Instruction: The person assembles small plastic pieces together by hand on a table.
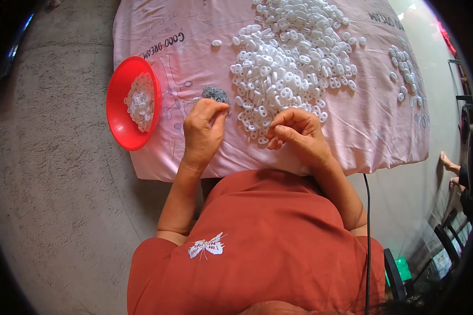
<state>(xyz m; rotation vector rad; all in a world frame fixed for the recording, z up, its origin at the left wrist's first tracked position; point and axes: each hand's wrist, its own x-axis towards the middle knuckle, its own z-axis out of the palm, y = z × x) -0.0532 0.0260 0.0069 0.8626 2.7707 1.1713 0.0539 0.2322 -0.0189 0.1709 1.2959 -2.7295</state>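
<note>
My left hand is closed in a pinch, thumb against forefinger, at the near edge of a small heap of grey metal-looking bits. What it pinches is too small to make out. My right hand has its fingers curled toward the thumb at the near side of a big pile of white oval plastic pieces with two holes. Whether a piece sits inside those fingers is hidden. Both hands are above the pink cloth covering the table, a short gap apart.
A red bowl at the table's left edge holds a mound of whitish small pieces. More white ovals lie scattered at the right. A black cable runs down beside my right arm. Another person's feet show at the far right.
</note>
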